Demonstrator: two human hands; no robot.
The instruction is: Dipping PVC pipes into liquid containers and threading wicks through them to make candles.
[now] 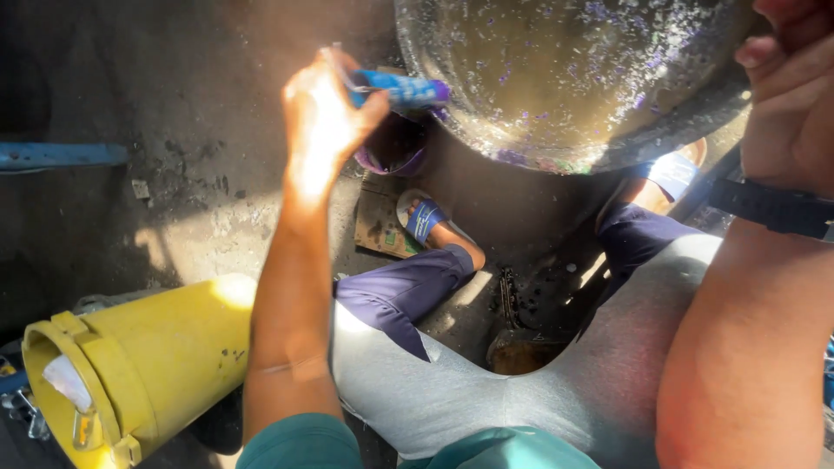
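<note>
Left hand [326, 108] clamped on blue tube [401, 89]; right hand [790, 95] grips large wet metal bowl [565, 78] rim. Risk: wet bowl slips, tips onto sandalled feet.

Dark grimy concrete floor [174, 113], harsh sun patches; yellow bucket [148, 365] lower left, blue pipe [61, 155], cardboard scrap [378, 227].

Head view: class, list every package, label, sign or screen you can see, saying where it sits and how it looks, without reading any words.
Blue printed tube: gripped in the left hand, beside the big shiny metal bowl.
Flattened brown cardboard piece: on the ground under a blue sandal, with small green marks.
No signs or screens.
</note>
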